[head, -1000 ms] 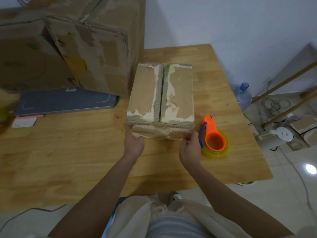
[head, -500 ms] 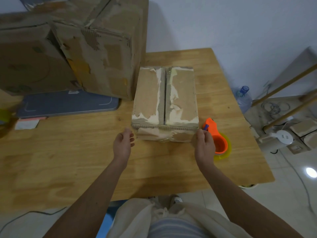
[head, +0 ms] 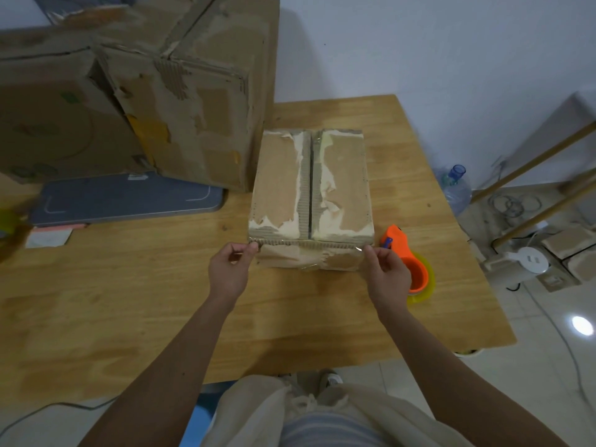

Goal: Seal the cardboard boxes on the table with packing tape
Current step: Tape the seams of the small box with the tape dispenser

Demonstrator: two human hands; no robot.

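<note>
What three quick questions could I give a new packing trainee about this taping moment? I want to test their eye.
1. True or false: the dispenser is in the right hand.
2. What do both hands pinch? A) the scale B) a tape strip C) a flap
3. The top seam of the small box is ____ (taped/untaped).

Key: 1 false, it lies on the table. 2 B; the left hand holds the strip's other end. 3 untaped.

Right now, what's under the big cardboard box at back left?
The large cardboard box stands on a flat grey slab lying on the table. Only the slab's front strip shows; the rest under the box is hidden.
</note>
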